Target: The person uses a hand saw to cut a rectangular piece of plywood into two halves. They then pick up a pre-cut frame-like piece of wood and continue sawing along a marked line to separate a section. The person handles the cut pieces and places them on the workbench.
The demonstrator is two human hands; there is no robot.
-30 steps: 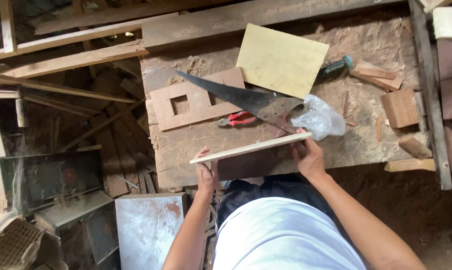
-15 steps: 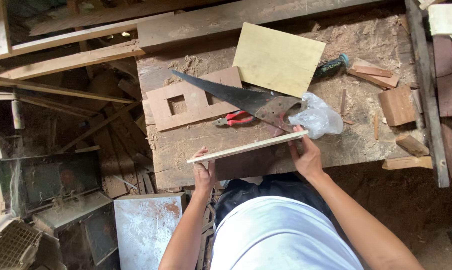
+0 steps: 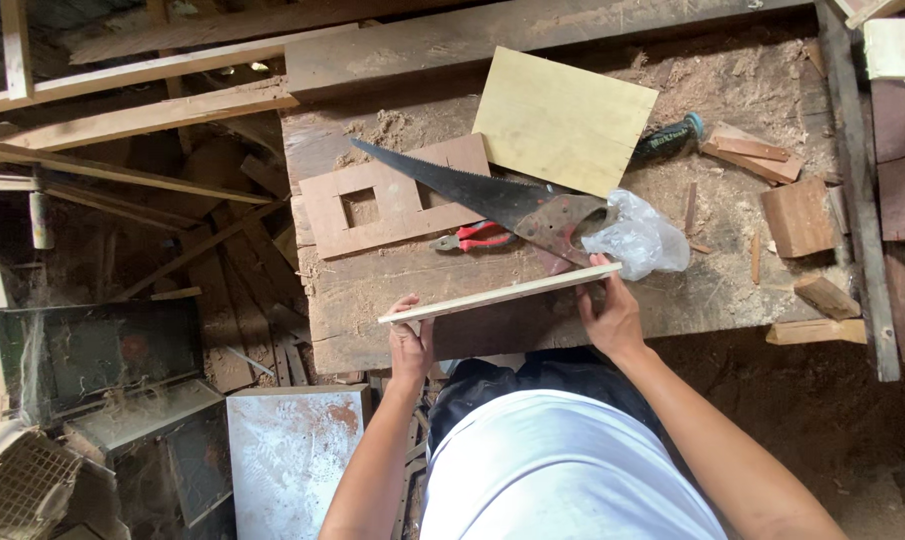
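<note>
- Two hands hold one thin pale wooden strip (image 3: 499, 293), one hand at each end, above the near edge of the workbench (image 3: 372, 320).
- Its long axis runs almost left to right before the person, with the right end a little farther away and higher in the picture than the left end.
- At the left end, the left hand (image 3: 410, 345) is closed on the strip from below, with the fingers curled up around it.
- At the right end, the right hand (image 3: 609, 318) is closed on the strip too; the thumb lies on the near side and the fingertips reach over the far edge.
- Both hands are equally near, since each one already touches the strip; the middle part is free between them.
- Just behind the strip lies a handsaw (image 3: 492, 197), its rusty handle end close to the right hand, and its blade points away to the left.
- Red pliers (image 3: 475, 238) lie near the saw, and a crumpled clear plastic bag (image 3: 640, 237) is just beyond the right fingertips.
</note>
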